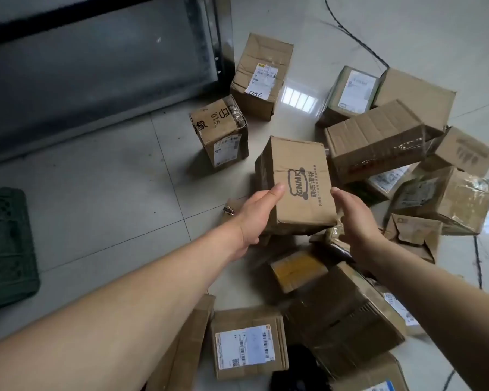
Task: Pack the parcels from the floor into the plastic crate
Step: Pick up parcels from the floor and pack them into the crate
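Note:
A brown cardboard parcel (pixel 297 179) printed with a "GNMK" logo is held above the floor between both hands. My left hand (pixel 254 213) grips its left near corner, thumb lying on the top face and fingers hidden underneath. My right hand (pixel 356 218) holds the right near edge, thumb against the top and fingers out of sight below the box. The dark green plastic crate (pixel 9 244) stands at the far left edge, only partly in view. Several more cardboard parcels lie scattered on the tiled floor (pixel 110 193) around and under the held one.
A tall parcel (pixel 220 131) and another (pixel 261 77) stand beside a dark metal shelf base (pixel 96 66). A heap of parcels (pixel 378 142) fills the right side, more parcels (pixel 249 342) lie near my feet. A black cable (pixel 350 38) runs across the floor at the back.

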